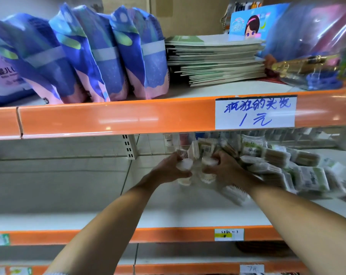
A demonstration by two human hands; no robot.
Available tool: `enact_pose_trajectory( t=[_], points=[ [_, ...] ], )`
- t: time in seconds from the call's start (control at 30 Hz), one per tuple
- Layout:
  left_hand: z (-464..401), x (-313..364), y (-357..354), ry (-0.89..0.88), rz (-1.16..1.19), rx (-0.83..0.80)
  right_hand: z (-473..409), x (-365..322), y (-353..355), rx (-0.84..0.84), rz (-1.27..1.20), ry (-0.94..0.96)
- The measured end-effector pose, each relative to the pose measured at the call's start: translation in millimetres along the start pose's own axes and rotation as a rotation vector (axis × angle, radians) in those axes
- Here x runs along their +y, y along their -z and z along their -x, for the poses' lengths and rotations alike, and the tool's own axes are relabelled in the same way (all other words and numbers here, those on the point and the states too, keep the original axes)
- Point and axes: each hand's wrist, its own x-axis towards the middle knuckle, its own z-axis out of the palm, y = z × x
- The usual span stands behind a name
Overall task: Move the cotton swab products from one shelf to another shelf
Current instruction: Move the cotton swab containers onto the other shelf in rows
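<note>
Under an orange-edged white shelf (116,120), a person's left hand (169,168) and right hand (225,169) each grip small round white-lidded cotton swab tubs (208,162) (blurred), beside piled flat clear-wrapped cotton swab packets (299,171).

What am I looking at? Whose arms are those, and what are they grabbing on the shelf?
There is only one picture, taken by a camera on a person's head, so you see their own two arms reaching out. It is a shop shelf with orange edges. The left hand and the right hand each hold a small round tub of cotton swabs. Beside the right hand lies a pile of swab packets. On the shelf above stand blue bags, a stack of thin books and a handwritten price label. The picture is a bit blurry.
</note>
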Motion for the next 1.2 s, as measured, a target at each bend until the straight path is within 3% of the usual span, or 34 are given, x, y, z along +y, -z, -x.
enact_pose_trajectory(
  t=[0.13,0.33,0.53,0.87,1.2],
  points=[
    [5.2,-6.7,14.5,0.031,0.065,0.027,-2.1,-6.6,9.1,-0.049,-0.154,-0.027],
    [30.5,-23.6,29.0,0.051,0.103,0.135,0.4,-23.3,5.3,-0.253,-0.369,-0.036],
    [70.2,-30.2,40.0,0.093,0.100,0.206,2.2,-47.0,-14.5,-0.383,-0.239,0.036],
    [150.7,-44.5,42.4,0.370,0.343,0.499,21.6,-84.7,-62.1,-0.643,-0.204,0.170],
    [236.3,-63.1,50.0,0.475,0.307,0.620,64.2,-132.9,-112.8,-0.860,-0.141,0.223]
  ],
)
